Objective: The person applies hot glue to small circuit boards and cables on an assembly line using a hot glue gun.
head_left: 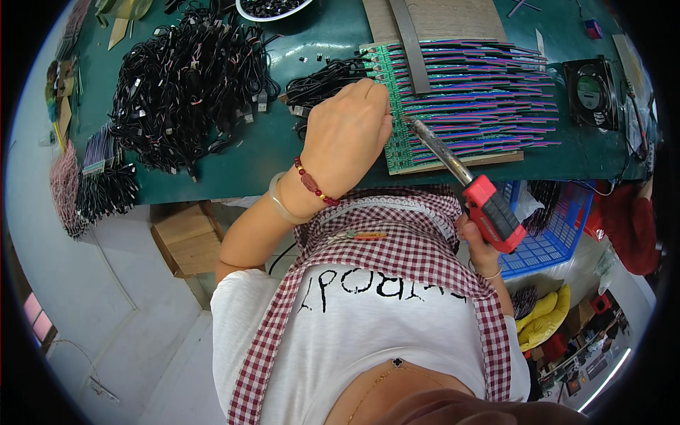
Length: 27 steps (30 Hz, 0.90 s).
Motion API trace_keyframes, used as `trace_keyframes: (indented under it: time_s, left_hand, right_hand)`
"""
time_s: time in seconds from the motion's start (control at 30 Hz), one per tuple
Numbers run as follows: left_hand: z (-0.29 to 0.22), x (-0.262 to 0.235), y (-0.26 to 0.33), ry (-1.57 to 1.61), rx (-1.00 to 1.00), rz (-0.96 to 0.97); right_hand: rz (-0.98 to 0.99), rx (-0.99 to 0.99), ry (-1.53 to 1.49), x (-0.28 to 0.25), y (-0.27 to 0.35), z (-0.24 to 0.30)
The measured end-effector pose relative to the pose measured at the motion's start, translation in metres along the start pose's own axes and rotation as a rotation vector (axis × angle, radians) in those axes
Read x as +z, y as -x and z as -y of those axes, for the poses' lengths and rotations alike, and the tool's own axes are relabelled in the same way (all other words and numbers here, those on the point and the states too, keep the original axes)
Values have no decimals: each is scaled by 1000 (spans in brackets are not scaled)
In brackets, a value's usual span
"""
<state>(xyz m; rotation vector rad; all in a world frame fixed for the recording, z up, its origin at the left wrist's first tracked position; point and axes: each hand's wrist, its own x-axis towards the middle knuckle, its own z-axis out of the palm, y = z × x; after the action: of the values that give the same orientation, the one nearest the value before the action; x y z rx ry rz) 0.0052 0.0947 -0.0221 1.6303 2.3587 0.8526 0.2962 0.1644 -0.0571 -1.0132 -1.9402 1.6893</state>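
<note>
My right hand (482, 251) grips a soldering iron (490, 212) by its red and black handle. Its metal barrel slants up and left, and the tip is at or just over a green circuit board panel (398, 150); contact is unclear. Rows of black, blue and pink wires (489, 95) run rightward from the panel. My left hand (347, 138) is closed at the panel's left edge, fingers curled away from view, so anything in them is hidden. Just beyond it lies a bunch of black cables (327, 79).
A flat metal bar (409, 46) lies across the wires and a wooden board (460, 25). On the green table (258, 159) sit a large heap of black cables (188, 92), a white bowl (248, 14) of small parts and a black fan (591, 92). Below right is a blue basket (567, 237).
</note>
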Motion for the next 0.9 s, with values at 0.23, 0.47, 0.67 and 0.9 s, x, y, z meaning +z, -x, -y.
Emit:
trace_keyframes:
  time_s: [0.23, 0.47, 0.67, 0.9]
  left_hand:
    - [1, -1, -1, -12, 1, 7]
    - [0, 0, 0, -32, -2, 20]
    - [-1, 1, -1, -49, -1, 15]
    - [-6, -3, 4, -108, -65, -13]
  right_hand:
    - [88, -51, 101, -7, 4, -12]
    - [51, -73, 27, -6, 4, -14]
    - [25, -57, -164, 8, -7, 12]
    - [-11, -64, -257, 14, -16, 19]
